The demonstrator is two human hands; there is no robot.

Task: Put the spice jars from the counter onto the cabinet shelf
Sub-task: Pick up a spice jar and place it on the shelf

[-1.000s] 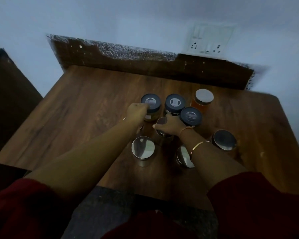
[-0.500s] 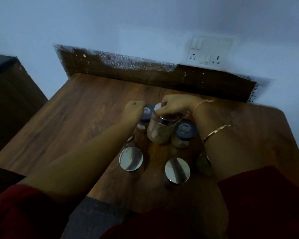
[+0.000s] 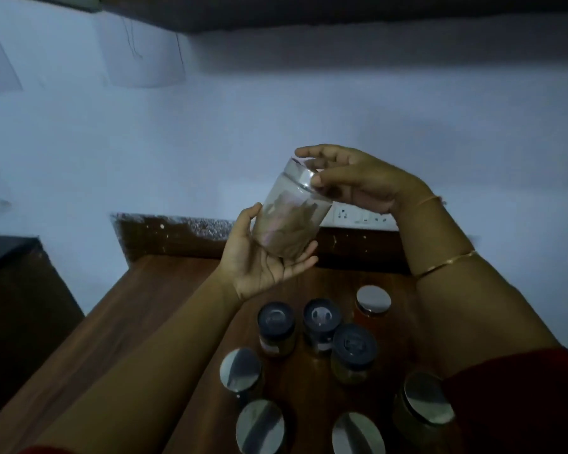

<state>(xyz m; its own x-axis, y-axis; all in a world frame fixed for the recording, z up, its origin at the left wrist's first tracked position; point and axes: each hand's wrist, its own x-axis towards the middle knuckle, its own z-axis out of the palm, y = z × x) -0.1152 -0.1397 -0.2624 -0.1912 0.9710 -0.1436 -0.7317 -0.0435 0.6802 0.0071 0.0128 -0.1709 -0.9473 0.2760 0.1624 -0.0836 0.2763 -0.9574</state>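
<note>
Jar now higher above wooden counter, pale wall

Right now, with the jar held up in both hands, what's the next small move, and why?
Probably straighten the jar upright and lift it toward the dark cabinet underside overhead. It is tilted, the right hand pinching its steel lid, the left hand cradling its base; the shelf itself is not in view yet.
</note>
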